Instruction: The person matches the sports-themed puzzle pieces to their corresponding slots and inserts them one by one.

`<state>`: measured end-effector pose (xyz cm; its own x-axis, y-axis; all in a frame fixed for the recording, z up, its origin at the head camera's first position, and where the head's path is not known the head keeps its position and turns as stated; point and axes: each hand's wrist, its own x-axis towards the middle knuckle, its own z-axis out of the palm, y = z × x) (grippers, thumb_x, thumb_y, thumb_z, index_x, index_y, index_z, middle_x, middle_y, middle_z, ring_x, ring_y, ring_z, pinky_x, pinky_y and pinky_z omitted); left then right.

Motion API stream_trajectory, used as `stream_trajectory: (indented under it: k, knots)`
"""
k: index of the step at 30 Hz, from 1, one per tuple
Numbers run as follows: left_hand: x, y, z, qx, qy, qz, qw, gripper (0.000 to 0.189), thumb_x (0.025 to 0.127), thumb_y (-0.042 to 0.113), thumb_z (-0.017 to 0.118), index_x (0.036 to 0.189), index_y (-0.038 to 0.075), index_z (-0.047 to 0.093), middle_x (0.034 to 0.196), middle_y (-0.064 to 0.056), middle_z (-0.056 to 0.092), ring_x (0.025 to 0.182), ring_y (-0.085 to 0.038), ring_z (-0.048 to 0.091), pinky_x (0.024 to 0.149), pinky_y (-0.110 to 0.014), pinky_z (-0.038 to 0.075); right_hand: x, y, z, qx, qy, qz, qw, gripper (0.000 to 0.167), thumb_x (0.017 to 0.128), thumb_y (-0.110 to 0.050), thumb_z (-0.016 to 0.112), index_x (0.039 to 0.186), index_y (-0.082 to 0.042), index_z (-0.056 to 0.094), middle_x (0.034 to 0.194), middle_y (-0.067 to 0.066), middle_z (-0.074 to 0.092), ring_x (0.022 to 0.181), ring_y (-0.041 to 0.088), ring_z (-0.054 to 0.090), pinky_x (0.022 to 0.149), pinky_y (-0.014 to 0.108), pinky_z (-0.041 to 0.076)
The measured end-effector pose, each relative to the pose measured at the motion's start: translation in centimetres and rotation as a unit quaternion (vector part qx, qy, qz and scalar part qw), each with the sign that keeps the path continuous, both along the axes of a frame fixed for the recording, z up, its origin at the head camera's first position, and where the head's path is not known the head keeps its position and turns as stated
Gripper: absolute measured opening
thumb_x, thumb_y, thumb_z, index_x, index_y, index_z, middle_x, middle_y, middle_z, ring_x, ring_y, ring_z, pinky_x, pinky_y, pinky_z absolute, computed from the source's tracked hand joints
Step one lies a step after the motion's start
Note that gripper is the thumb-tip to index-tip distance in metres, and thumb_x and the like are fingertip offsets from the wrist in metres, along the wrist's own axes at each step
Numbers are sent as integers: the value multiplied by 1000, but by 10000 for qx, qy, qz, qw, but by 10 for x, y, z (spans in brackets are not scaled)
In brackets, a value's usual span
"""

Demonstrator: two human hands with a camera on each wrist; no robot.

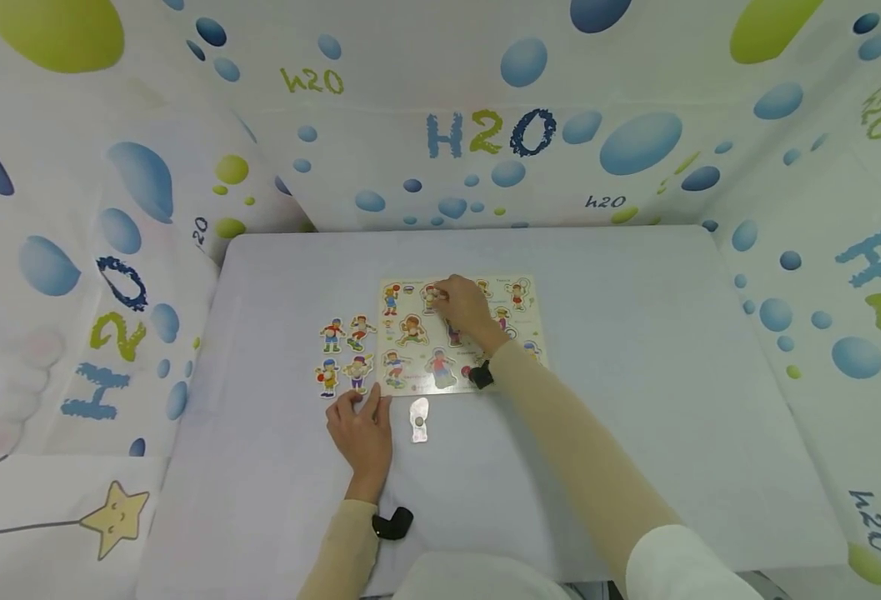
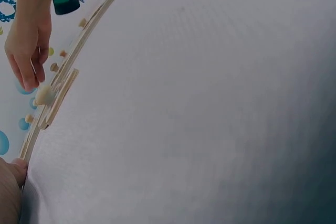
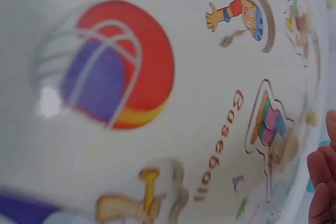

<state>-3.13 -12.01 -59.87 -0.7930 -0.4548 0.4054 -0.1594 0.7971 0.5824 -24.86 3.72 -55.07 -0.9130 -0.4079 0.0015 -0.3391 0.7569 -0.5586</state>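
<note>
A wooden knob puzzle board [image 1: 464, 388] printed with children at sports lies in the middle of the table. My right hand [image 1: 466, 310] reaches over its upper part, thumb and forefinger together at a puzzle piece [image 1: 429, 297], partly covered by the fingertips. In the left wrist view the right hand [image 2: 31, 51] points down behind the board's edge. My left hand [image 1: 361, 429] rests at the lower left corner, fingertips touching the board. Below the board lies a shiny loose piece [image 1: 419, 420] with a round knob. The right wrist view shows a printed ball [image 3: 126, 66] close up.
Several loose figure pieces [image 1: 345, 354] lie in two rows left of the board, just beyond the left fingertips. The white tabletop [image 1: 658, 358] extends to both sides. A curtain [image 1: 410, 83] with bubbles and "H2O" lettering hangs around the table.
</note>
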Motion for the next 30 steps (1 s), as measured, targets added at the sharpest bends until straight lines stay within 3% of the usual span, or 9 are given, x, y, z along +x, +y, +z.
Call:
stream_trajectory:
  k: [3, 6, 9, 16, 23, 30]
  knots:
    - [0, 0, 0, 15, -35, -15, 10000, 33, 85, 21, 76, 114, 5, 72, 106, -18, 57, 99, -35, 44, 84, -47, 34, 10, 13, 9, 12, -72, -9, 10000, 37, 93, -27, 66, 125, -8, 66, 109, 10, 68, 91, 21, 64, 76, 35, 53]
    - [0, 0, -1, 31, -32, -13, 10000, 33, 85, 21, 76, 113, 5, 73, 106, -19, 57, 99, -35, 44, 84, -48, 34, 22, 30, 14, -50, -1, -1, 10000, 42, 92, -31, 67, 129, -10, 64, 125, 10, 66, 109, 25, 64, 90, 39, 53]
    - [0, 0, -1, 56, -35, 0, 10000, 33, 85, 20, 76, 113, 5, 73, 106, -18, 57, 99, -35, 44, 84, -48, 34, 39, 51, 21, -171, 219, -60, 9996, 42, 90, -29, 69, 127, -9, 65, 127, 10, 65, 117, 27, 61, 97, 42, 49]
    - [-1, 0, -3, 67, -73, 36, 9999, 33, 85, 21, 75, 114, 5, 72, 107, -19, 57, 100, -35, 44, 85, -48, 33, 83, 107, 28, -613, 491, -508, 9956, 40, 88, -23, 72, 124, -5, 66, 123, 14, 67, 118, 32, 60, 100, 47, 46]
    - [-1, 0, -3, 108, -91, 24, 9999, 34, 86, 22, 75, 115, 6, 72, 108, -18, 56, 101, -35, 43, 86, -48, 32, 120, 159, 14, -723, 403, -960, 9919, 42, 84, -17, 76, 122, -2, 66, 122, 18, 64, 119, 36, 54, 100, 51, 43]
    - [-1, 1, -2, 120, -161, 33, 9998, 34, 87, 22, 74, 117, 5, 70, 109, -18, 56, 101, -34, 43, 85, -47, 32, 133, 183, -12, -508, 312, -751, 9954, 59, 77, -14, 80, 129, 4, 59, 130, 23, 59, 124, 41, 51, 104, 53, 40]
